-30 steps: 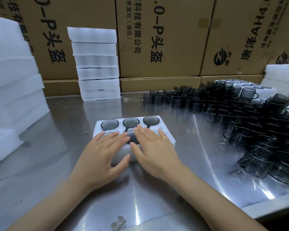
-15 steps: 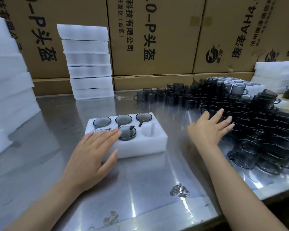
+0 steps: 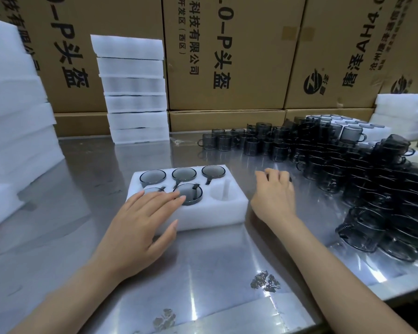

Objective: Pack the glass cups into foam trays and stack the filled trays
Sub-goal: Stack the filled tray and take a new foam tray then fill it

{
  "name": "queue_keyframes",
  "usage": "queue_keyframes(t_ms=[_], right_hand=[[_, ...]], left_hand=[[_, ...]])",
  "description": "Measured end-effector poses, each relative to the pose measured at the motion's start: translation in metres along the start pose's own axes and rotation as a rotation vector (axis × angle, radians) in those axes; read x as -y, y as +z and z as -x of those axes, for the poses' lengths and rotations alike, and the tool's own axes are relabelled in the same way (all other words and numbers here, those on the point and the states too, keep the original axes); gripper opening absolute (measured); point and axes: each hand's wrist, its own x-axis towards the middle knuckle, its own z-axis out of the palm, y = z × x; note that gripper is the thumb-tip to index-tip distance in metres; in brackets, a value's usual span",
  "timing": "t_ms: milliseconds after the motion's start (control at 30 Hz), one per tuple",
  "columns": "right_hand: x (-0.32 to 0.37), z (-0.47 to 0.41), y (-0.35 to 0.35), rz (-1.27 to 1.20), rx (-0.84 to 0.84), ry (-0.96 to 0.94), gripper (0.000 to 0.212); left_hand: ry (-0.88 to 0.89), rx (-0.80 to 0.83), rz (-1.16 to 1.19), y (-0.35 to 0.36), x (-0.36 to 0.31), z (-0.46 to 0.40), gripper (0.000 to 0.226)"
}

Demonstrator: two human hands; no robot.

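A white foam tray (image 3: 212, 214) lies on the steel table in front of me. Smoky glass cups (image 3: 184, 174) fill its three back pockets and two front ones; the front right pocket (image 3: 223, 192) is empty. My left hand (image 3: 140, 220) rests flat on the tray's front left, with straight fingers over the front left cup and fingertips touching the middle front cup (image 3: 191, 192). My right hand (image 3: 274, 194) is just right of the tray. Its fingers curl over a dark glass cup (image 3: 290, 179), which is mostly hidden under the hand.
A dense pile of loose glass cups (image 3: 372, 177) covers the table's right side. A stack of foam trays (image 3: 133, 92) stands at the back, taller foam stacks (image 3: 15, 116) at the left, more foam (image 3: 403, 109) at the back right. Cardboard boxes (image 3: 227, 56) form the wall behind.
My right hand left the tray, reached open into the cup pile, and has come back beside the tray with fingers curled on a cup. My left hand stayed on the tray.
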Motion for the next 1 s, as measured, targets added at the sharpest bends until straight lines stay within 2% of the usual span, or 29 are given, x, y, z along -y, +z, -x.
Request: queue_keyframes(t_ms=[67,133,300,367,433,600,700,800,867,933,1000], right_hand=[[0.001,-0.002,0.002,-0.092,-0.015,-0.057,0.053],[0.000,-0.005,0.002,-0.281,0.030,-0.034,0.057],[-0.016,-0.018,-0.003,-0.833,0.213,0.216,0.058],[-0.023,-0.019,-0.002,-0.856,0.226,0.185,0.057],[-0.026,-0.019,0.001,-0.753,0.186,0.139,0.056],[-0.019,-0.013,0.003,-0.524,0.164,0.185,0.076],[-0.018,-0.015,0.004,-0.634,0.217,0.201,0.078],[-0.023,-0.017,-0.001,-0.852,0.331,0.198,0.065],[-0.023,-0.014,-0.004,-0.865,0.237,0.174,0.050],[-0.017,-0.009,-0.009,-0.854,0.016,0.194,0.045],[-0.005,-0.004,-0.018,-0.947,-0.194,0.187,0.046]], left_hand=[[0.000,0.002,0.000,0.000,0.000,0.000,0.045],[0.002,0.004,0.004,0.001,0.000,0.000,0.044],[0.007,0.010,0.002,0.000,0.001,0.000,0.044],[0.009,0.015,-0.001,0.000,0.001,0.000,0.045],[0.008,0.018,-0.002,-0.001,0.001,0.000,0.045],[0.007,0.014,0.001,-0.001,0.000,-0.002,0.045],[0.017,0.005,-0.002,-0.001,0.000,-0.001,0.045],[0.023,0.003,-0.001,-0.002,-0.001,-0.001,0.044],[0.026,0.000,0.001,-0.001,-0.001,-0.002,0.044],[0.031,-0.007,-0.001,-0.001,0.000,-0.002,0.044],[0.039,-0.016,0.000,-0.001,-0.001,-0.002,0.043]])
